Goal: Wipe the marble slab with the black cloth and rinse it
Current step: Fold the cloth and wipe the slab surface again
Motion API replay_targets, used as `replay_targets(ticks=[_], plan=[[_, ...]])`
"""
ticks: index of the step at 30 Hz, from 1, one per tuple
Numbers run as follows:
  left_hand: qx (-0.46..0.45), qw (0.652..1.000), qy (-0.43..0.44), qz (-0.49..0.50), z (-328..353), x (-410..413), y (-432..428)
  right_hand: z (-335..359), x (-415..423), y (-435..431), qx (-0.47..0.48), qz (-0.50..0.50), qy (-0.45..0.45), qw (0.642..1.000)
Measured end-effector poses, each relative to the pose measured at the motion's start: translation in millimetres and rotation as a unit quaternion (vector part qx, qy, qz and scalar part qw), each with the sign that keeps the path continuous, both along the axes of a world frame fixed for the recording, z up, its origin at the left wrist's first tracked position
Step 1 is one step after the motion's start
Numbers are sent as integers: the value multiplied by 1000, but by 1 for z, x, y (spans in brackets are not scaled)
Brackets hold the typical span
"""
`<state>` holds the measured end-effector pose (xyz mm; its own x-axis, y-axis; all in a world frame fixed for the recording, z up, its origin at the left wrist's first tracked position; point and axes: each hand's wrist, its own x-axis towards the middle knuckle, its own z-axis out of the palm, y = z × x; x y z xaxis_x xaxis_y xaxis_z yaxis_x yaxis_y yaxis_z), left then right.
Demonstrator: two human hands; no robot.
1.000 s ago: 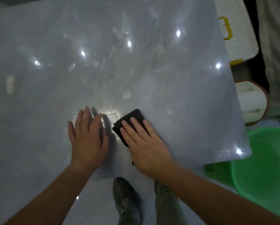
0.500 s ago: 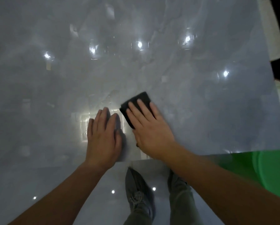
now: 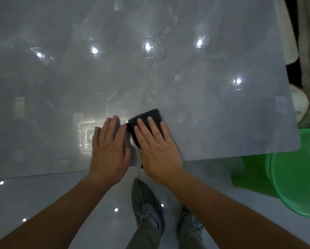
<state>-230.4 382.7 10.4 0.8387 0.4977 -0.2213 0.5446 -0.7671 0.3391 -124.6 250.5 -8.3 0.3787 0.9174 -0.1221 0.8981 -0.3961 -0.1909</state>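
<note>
A large grey marble slab point(image 3: 195, 72) with a glossy, reflective face fills most of the view. A folded black cloth point(image 3: 147, 117) lies flat on it near the front edge. My right hand point(image 3: 157, 150) presses down on the cloth with fingers spread, covering its near half. My left hand point(image 3: 109, 150) lies flat on the bare slab just to the left of the cloth, fingers together, holding nothing.
A green plastic basin point(image 3: 297, 178) stands on the floor at the right, partly under the slab's front right corner. White containers point(image 3: 299, 103) sit beyond the slab's right edge. My grey shoes point(image 3: 147, 203) stand on shiny floor tiles below the front edge.
My right hand has slid the cloth a little to the right across the slab. The left hand stays flat beside it. The camera view shifted, bringing the green basin more into sight.
</note>
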Motion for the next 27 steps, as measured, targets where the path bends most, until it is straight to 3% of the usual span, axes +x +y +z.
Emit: replay_targets(ticks=[5, 8, 12, 14, 17, 19, 27], plan=[[1, 999, -30, -14, 2, 15, -24, -5, 56, -67, -7, -27, -7, 1000], [-6, 999, -36, -33, 2, 36, -53, -6, 125, -148, -29, -181, -20, 983], [-8, 998, -22, -61, 0, 69, -97, 1, 183, -207, -21, -391, 1, 920], [1, 997, -11, -73, 0, 86, -116, -1, 162, -194, -14, -357, -18, 934], [30, 996, 10, -89, 0, 113, -138, -2, 130, -199, -16, -168, -11, 986], [45, 994, 32, -97, -2, 126, -152, -1, 148, -219, -27, -101, -6, 995], [52, 995, 54, -61, -7, 144, -172, -2, 287, -222, -34, -291, 11, 956]])
